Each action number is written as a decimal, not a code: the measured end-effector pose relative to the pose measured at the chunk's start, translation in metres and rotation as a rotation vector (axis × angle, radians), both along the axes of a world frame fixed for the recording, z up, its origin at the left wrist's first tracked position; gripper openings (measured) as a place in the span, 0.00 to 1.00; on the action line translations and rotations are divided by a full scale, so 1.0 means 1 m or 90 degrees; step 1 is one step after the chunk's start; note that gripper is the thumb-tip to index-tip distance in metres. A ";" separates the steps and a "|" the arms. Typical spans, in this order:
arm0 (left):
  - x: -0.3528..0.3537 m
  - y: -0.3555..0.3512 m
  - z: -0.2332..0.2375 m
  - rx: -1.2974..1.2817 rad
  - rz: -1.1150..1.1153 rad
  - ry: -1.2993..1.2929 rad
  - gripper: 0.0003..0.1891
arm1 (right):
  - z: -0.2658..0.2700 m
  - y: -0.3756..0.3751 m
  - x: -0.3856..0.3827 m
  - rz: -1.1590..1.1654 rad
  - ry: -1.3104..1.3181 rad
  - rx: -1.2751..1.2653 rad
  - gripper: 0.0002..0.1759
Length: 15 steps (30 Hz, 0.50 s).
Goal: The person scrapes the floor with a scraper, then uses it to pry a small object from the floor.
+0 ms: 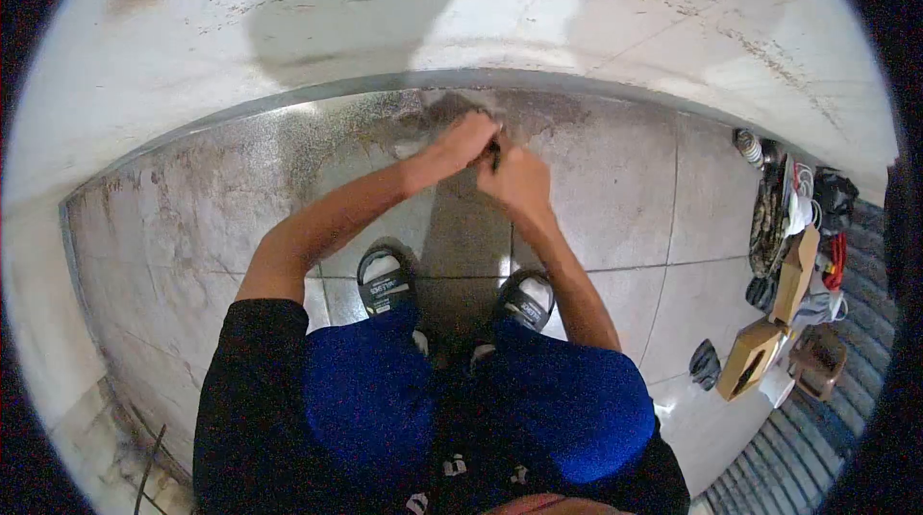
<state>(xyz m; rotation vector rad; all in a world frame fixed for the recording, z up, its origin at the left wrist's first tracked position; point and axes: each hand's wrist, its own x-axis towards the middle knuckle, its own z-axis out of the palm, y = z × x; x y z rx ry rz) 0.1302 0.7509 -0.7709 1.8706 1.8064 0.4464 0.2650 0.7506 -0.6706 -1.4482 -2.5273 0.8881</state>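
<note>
Close together in front of me, my left hand [466, 142] and my right hand [519, 180] meet above the tiled floor. Both are closed, with fingers curled around a small dark object [496, 151] with a shiny bit near its top. Fingers cover most of it, so its kind does not show. Below the hands are my feet in dark sandals, the left sandal [383, 282] and the right sandal [527, 301].
A pale, stained wall [615, 25] rises ahead. Grey floor tiles [606, 198] are stained near its base. On the right lie an opened cardboard box [750, 359], a dark crumpled item [705, 365], bags and cables, beside a ribbed shutter [769, 457].
</note>
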 end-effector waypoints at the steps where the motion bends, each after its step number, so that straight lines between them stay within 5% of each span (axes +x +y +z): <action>1: 0.003 -0.006 -0.007 0.025 -0.026 0.060 0.06 | 0.002 -0.007 0.002 -0.008 0.007 -0.014 0.16; 3: 0.011 -0.020 -0.014 0.067 -0.080 0.178 0.06 | 0.003 -0.012 0.002 -0.012 -0.038 -0.041 0.15; 7: -0.012 0.005 -0.001 0.170 -0.112 0.126 0.06 | -0.003 0.015 -0.008 0.009 -0.006 0.006 0.16; 10: -0.015 0.010 0.014 0.016 -0.087 -0.023 0.06 | -0.003 0.019 -0.008 0.003 0.031 0.000 0.16; 15: 0.004 -0.007 -0.002 0.034 -0.060 0.092 0.06 | 0.006 0.002 -0.001 -0.011 -0.020 -0.031 0.17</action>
